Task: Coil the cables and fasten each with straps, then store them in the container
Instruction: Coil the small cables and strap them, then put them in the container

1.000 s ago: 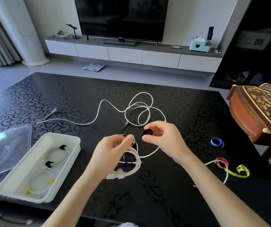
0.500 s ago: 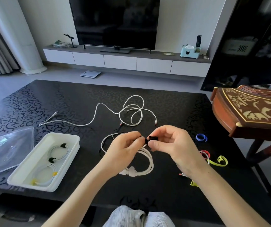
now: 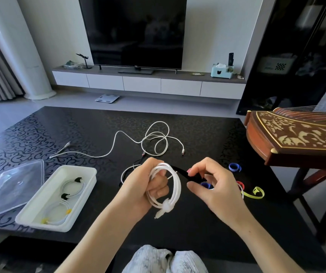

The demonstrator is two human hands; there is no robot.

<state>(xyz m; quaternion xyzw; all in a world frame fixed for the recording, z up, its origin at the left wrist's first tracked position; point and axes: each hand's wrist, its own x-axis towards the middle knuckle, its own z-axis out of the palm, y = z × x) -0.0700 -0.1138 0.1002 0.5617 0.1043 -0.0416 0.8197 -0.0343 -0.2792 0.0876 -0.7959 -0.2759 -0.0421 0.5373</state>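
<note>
Head view shows the left hand [image 3: 148,186] fisted around a coiled white cable [image 3: 170,188] held above the black table [image 3: 207,223], while the right hand [image 3: 211,186] pinches a black strap [image 3: 185,173] that stretches from the coil. To the left, a white container [image 3: 87,175] holds strapped coils beside its clear lid [image 3: 16,186]. Farther back lies a loose white cable [image 3: 154,140]; blue [image 3: 234,167] and yellow [image 3: 253,194] straps lie right.
</note>
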